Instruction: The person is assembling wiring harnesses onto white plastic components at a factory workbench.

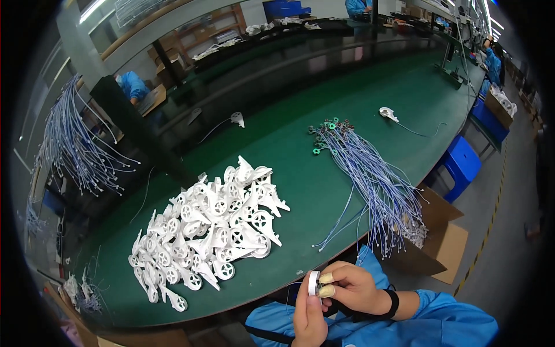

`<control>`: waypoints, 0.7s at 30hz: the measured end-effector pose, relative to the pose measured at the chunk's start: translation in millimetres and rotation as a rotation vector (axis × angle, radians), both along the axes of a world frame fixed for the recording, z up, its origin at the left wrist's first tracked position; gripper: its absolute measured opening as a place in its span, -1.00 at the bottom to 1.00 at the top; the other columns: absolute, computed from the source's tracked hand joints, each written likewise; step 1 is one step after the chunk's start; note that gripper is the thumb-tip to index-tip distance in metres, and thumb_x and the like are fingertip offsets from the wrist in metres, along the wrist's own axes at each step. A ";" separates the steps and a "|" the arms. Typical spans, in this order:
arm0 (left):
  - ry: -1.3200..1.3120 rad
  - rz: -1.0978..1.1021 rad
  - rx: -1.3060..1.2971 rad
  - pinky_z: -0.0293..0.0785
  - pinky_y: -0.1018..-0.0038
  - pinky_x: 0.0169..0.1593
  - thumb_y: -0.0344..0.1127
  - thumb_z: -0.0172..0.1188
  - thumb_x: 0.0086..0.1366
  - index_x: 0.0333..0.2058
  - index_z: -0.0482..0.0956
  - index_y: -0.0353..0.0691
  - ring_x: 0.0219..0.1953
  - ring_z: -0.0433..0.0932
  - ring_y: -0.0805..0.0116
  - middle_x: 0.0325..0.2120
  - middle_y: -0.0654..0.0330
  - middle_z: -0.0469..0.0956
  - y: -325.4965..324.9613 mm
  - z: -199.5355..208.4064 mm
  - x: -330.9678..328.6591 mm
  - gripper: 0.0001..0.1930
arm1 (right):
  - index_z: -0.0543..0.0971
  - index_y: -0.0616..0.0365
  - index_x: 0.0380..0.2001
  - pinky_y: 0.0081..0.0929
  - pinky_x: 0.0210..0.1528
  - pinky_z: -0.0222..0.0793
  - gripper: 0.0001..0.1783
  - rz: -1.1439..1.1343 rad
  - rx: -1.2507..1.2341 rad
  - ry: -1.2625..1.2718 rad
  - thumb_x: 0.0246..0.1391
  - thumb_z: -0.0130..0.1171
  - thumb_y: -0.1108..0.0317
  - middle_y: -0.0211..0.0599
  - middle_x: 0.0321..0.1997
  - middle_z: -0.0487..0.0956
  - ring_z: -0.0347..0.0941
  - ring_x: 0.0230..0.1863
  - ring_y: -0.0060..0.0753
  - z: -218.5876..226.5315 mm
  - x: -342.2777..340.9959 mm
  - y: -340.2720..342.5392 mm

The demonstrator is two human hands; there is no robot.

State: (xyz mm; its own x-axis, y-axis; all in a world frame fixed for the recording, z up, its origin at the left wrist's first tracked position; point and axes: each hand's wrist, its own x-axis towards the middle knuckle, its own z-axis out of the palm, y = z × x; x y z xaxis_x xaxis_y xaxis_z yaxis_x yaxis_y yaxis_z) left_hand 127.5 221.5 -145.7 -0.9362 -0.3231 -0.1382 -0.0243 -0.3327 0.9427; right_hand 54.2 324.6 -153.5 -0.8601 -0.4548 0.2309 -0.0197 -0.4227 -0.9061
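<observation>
At the bench's near edge, my left hand grips a white round plastic part, turned edge-on. My right hand is closed at the part's right side. Its thumb and index finger wear yellowish finger cots and pinch at the inner face. A small dark piece shows between them, too small to name. A thin wire hangs left of my left hand. Nearest on the bench are a heap of white plastic housings with spoked round ends, and a bundle of blue-white cables with small round green boards at its far end.
The green bench carries a wired white housing at far right and another farther back. Cables hang at left. A cardboard box and a blue stool stand off the right edge. Other people work farther away.
</observation>
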 end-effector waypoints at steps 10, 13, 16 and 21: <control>0.015 0.058 -0.145 0.20 0.72 -0.45 -0.18 -0.22 0.43 0.17 0.20 -0.38 -0.51 0.26 0.64 -0.44 0.37 0.38 -0.1 2.3 -3.0 -0.54 | 0.51 0.31 -0.21 -0.54 -0.28 0.42 -0.75 -0.035 0.322 0.109 -0.03 0.22 0.57 -0.13 -0.21 0.52 0.50 -0.29 -0.36 14.3 -5.3 1.7; 0.012 0.034 -0.115 0.20 0.72 -0.49 -0.18 -0.22 0.43 0.15 0.23 -0.38 -0.55 0.26 0.65 -0.48 0.37 0.38 -1.8 3.4 -2.1 -0.55 | 0.51 0.29 -0.24 -0.50 -0.30 0.41 -0.75 -0.138 0.451 0.468 -0.08 0.22 0.58 -0.15 -0.26 0.53 0.50 -0.32 -0.29 13.8 -11.6 -1.1; 0.018 0.044 -0.195 0.18 0.72 -0.52 -0.20 -0.23 0.44 0.13 0.25 -0.39 -0.58 0.25 0.66 -0.52 0.38 0.36 -0.2 2.5 -3.6 -0.57 | 0.51 0.27 -0.26 -0.44 -0.31 0.42 -0.71 -0.200 0.493 0.622 -0.16 0.21 0.61 -0.13 -0.29 0.54 0.49 -0.35 -0.19 13.8 -13.1 -3.4; -0.008 0.062 -0.374 0.14 0.73 -0.54 -0.23 -0.25 0.44 0.11 0.26 -0.40 -0.60 0.22 0.68 -0.54 0.37 0.34 -3.9 -0.2 -4.0 -0.59 | 0.50 0.29 -0.30 -0.38 -0.32 0.43 -0.70 -0.272 0.478 0.712 -0.22 0.15 0.66 -0.09 -0.30 0.54 0.47 -0.37 -0.08 18.1 -12.5 -9.5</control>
